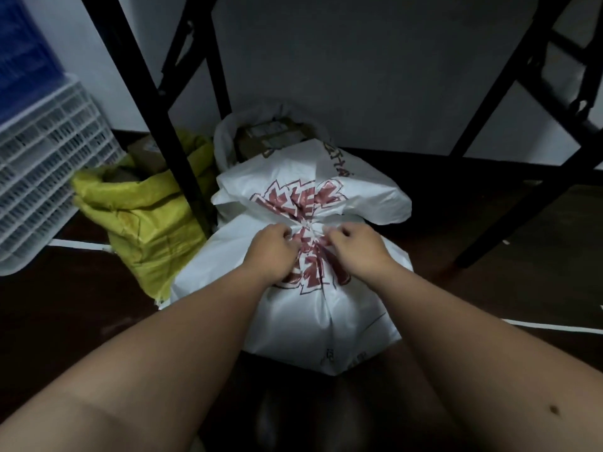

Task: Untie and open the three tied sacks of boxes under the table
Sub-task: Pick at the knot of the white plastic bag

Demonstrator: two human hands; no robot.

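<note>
A white sack with red print [313, 308] stands on the dark floor in front of me, its neck cinched by a tie [308, 228]. My left hand [272, 247] pinches the gathered neck from the left. My right hand [354, 246] pinches it from the right, fingers curled at the knot. Behind it stands a second white sack [228, 132] with its mouth open, brown boxes showing inside. To the left, a yellow sack [153, 223] also gapes open with a box visible at its top.
Black table legs [169, 125] cross in front of the yellow sack, and more black frame bars [522, 132] slant on the right. A white lattice crate [42, 177] under a blue one [23, 60] stands at far left. White floor tape [554, 327] runs to the right.
</note>
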